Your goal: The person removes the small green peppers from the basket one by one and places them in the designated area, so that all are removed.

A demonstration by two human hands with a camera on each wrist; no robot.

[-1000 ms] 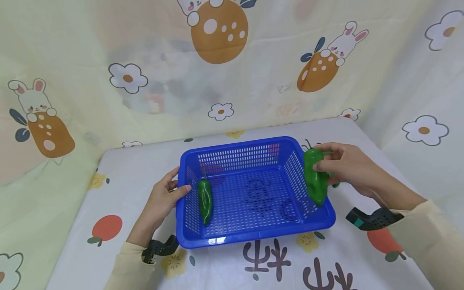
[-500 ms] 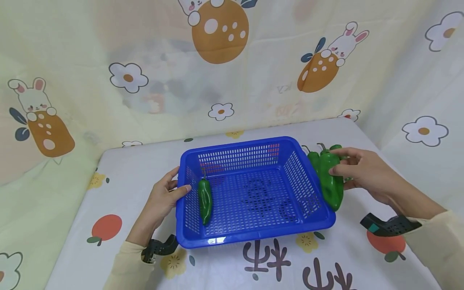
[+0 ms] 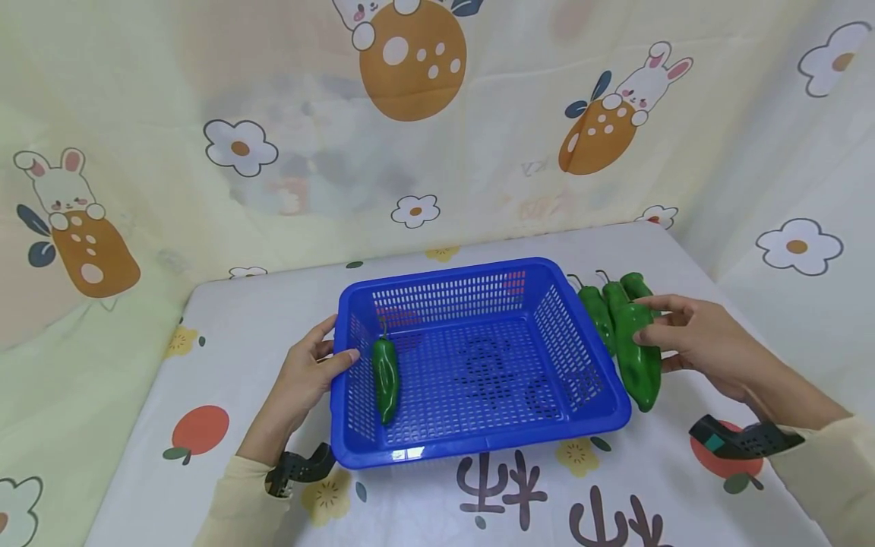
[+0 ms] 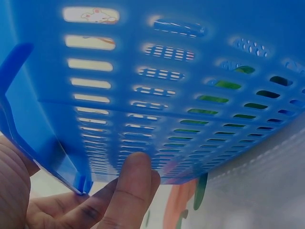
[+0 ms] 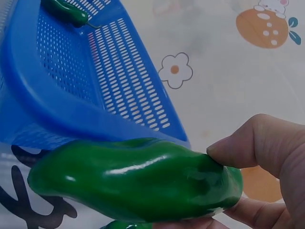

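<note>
At its left side, a blue plastic basket [image 3: 478, 448] is gripped by my left hand [image 3: 311, 372], the thumb over the rim and the fingers against the outer wall. One slim green pepper [image 3: 386, 380] lies inside near the left wall. Just outside the right wall, my right hand [image 3: 700, 338] pinches a larger green pepper [image 3: 639, 365] near its upper end. In the right wrist view this held pepper [image 5: 138, 179] hangs beside the basket's rim [image 5: 52, 90]. Behind it on the table are other green peppers [image 3: 596, 311], partly hidden by the held one and the hand.
The table [image 3: 260, 327] has a white printed cloth with fruit, flowers and dark lettering. A patterned curtain [image 3: 307, 205] rises behind it, and another hanging cloth [image 3: 793, 304] stands on the right.
My right hand has moved right and toward me with the large pepper, from over the basket's right rim to outside it. Peppers behind have come into view. The left hand and basket stay put.
</note>
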